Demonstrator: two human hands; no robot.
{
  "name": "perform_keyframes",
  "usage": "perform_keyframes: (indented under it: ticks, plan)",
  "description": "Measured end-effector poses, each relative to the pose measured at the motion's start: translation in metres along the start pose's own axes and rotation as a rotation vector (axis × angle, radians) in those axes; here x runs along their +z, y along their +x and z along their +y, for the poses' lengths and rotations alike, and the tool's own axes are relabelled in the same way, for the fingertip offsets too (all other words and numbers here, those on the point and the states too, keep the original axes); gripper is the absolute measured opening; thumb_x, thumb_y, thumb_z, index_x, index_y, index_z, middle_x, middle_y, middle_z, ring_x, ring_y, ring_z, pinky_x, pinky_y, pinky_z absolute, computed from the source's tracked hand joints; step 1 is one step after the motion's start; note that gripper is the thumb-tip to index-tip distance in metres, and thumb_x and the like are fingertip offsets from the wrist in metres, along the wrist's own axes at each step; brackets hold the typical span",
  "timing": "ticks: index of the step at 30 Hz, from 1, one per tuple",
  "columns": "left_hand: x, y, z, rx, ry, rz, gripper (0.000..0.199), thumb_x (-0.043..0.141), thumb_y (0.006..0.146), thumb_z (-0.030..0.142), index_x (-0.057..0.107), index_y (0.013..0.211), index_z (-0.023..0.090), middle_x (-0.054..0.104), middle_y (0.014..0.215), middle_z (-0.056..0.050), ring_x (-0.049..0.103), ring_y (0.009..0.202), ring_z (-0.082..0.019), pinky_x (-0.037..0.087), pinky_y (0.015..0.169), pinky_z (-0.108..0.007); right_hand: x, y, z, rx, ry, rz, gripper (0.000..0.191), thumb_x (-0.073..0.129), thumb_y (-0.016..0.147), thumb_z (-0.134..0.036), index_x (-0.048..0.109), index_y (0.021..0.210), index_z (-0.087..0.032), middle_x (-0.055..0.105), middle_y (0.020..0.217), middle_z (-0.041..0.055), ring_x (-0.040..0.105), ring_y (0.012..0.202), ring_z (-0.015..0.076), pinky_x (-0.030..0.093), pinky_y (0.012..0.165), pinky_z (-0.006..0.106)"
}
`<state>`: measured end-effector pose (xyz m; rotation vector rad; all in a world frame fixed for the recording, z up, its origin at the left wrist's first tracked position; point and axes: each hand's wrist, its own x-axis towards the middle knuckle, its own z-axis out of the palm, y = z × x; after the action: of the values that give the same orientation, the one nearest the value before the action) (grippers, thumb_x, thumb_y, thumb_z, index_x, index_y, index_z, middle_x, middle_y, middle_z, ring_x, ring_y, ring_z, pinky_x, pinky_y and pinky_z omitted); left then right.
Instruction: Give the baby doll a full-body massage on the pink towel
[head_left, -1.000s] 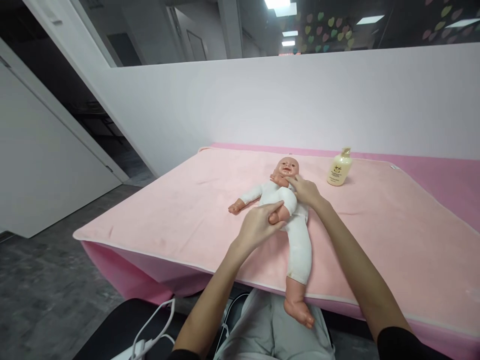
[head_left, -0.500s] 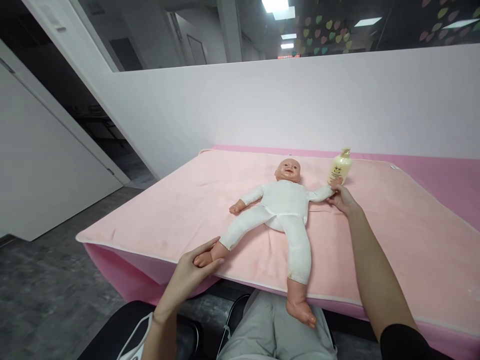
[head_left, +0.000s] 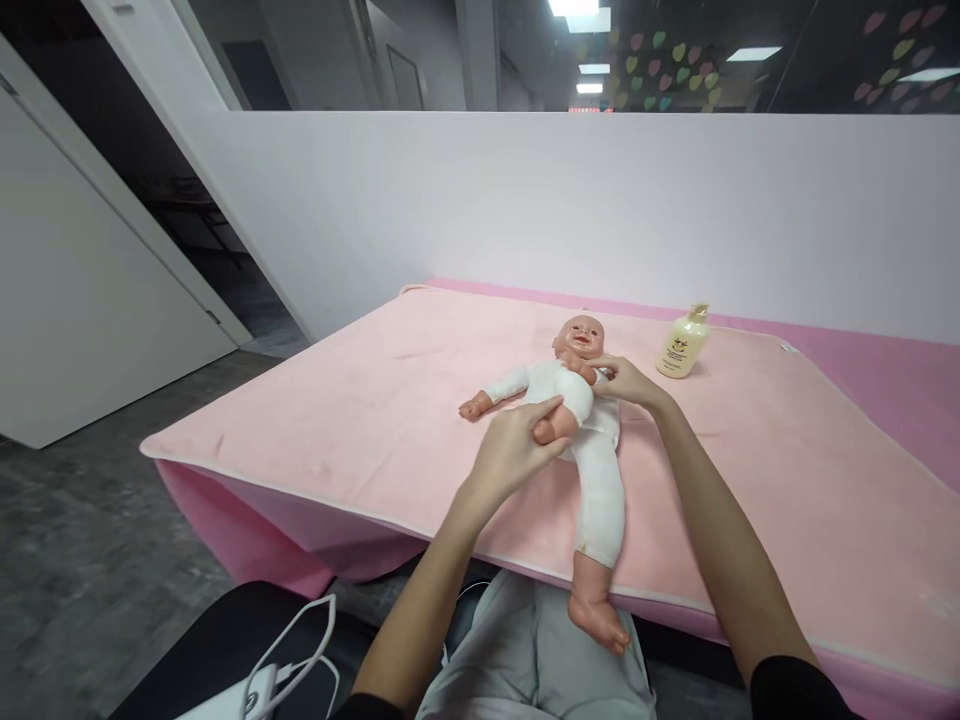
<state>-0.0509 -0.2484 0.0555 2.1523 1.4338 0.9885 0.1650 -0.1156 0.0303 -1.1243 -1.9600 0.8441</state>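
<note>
A baby doll [head_left: 600, 470] in a white cloth suit lies on its back on the pink blanket [head_left: 360, 400], head toward the wall. My left hand [head_left: 514, 440] is closed around the doll's foot on the left of the picture, with that leg bent up over the belly. At the chest, my right hand [head_left: 626, 382] grips the doll's other-side arm near its hand, folded across the body. The bent leg and the folded arm are close together. The doll's other leg hangs over the table's front edge, and its other arm lies stretched out on the blanket.
A pale yellow pump bottle [head_left: 681, 345] stands upright at the back right, beyond my right hand. Behind the table rises a white wall [head_left: 525, 200] with a window above. A white device with a cable [head_left: 262, 690] lies on the black chair [head_left: 232, 650] at lower left.
My left hand has brought the doll's foot up and right, bending the leg over the belly. My right hand has moved left, folding the doll's arm from outstretched to across the chest.
</note>
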Motion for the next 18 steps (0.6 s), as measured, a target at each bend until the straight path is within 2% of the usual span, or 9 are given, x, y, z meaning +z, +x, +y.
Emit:
perform_keyframes:
  ticks: [2, 5, 8, 11, 13, 14, 18]
  plan:
    - [0.013, 0.009, 0.002, -0.003, 0.034, -0.047, 0.049, 0.061, 0.071, 0.025, 0.058, 0.120, 0.019, 0.069, 0.100, -0.008, 0.063, 0.089, -0.024, 0.049, 0.076, -0.033, 0.006, 0.001, -0.001, -0.037, -0.064, -0.014, 0.037, 0.066, 0.059, -0.023, 0.070, 0.095, -0.024, 0.064, 0.104, 0.0019, 0.054, 0.094, 0.0218, 0.042, 0.076, 0.030]
    - [0.015, 0.007, -0.002, -0.016, -0.017, -0.027, 0.051, 0.061, 0.071, 0.027, 0.057, 0.121, 0.018, 0.068, 0.105, -0.008, 0.062, 0.093, -0.024, 0.048, 0.079, -0.033, 0.002, -0.003, -0.001, -0.001, -0.037, -0.011, 0.041, 0.066, 0.062, -0.029, 0.067, 0.103, -0.023, 0.064, 0.104, 0.0032, 0.055, 0.086, 0.0191, 0.043, 0.071, 0.029]
    - [-0.003, -0.009, -0.014, -0.085, -0.156, 0.067, 0.054, 0.066, 0.068, 0.033, 0.059, 0.119, 0.018, 0.063, 0.116, -0.008, 0.057, 0.108, -0.026, 0.046, 0.090, -0.035, -0.013, -0.009, -0.002, 0.082, 0.068, 0.010, 0.041, 0.068, 0.063, -0.034, 0.066, 0.102, -0.021, 0.065, 0.088, 0.0028, 0.052, 0.067, 0.0133, 0.040, 0.054, 0.024]
    - [-0.030, -0.033, -0.032, -0.282, -0.287, 0.156, 0.061, 0.069, 0.063, 0.038, 0.059, 0.119, 0.017, 0.062, 0.118, -0.008, 0.055, 0.110, -0.030, 0.053, 0.082, -0.037, -0.029, -0.015, 0.004, 0.191, 0.204, 0.104, 0.033, 0.069, 0.064, -0.035, 0.066, 0.092, -0.019, 0.061, 0.076, 0.0021, 0.050, 0.059, 0.0110, 0.037, 0.044, 0.021]
    - [-0.045, -0.051, -0.046, -0.415, -0.325, 0.199, 0.066, 0.071, 0.061, 0.040, 0.058, 0.120, 0.015, 0.064, 0.114, -0.008, 0.059, 0.104, -0.031, 0.056, 0.073, -0.037, -0.038, -0.019, 0.017, 0.298, 0.301, 0.212, 0.029, 0.070, 0.063, -0.035, 0.064, 0.086, -0.017, 0.059, 0.071, 0.0016, 0.050, 0.055, 0.0101, 0.037, 0.041, 0.020]
    - [-0.050, -0.060, -0.054, -0.458, -0.326, 0.212, 0.066, 0.072, 0.059, 0.041, 0.059, 0.119, 0.014, 0.065, 0.112, -0.008, 0.060, 0.102, -0.031, 0.056, 0.073, -0.036, -0.042, -0.021, 0.025, 0.353, 0.354, 0.260, 0.029, 0.070, 0.064, -0.034, 0.062, 0.086, -0.018, 0.058, 0.068, 0.0009, 0.050, 0.052, 0.0097, 0.038, 0.039, 0.019]
    - [-0.057, -0.091, -0.080, -0.564, -0.333, 0.185, 0.065, 0.076, 0.054, 0.040, 0.064, 0.112, 0.012, 0.067, 0.108, -0.009, 0.058, 0.106, -0.029, 0.050, 0.088, -0.035, -0.046, -0.032, 0.061, 0.459, 0.583, 0.348, 0.026, 0.064, 0.068, -0.029, 0.055, 0.091, -0.021, 0.055, 0.065, -0.0012, 0.050, 0.047, 0.0104, 0.039, 0.034, 0.019]
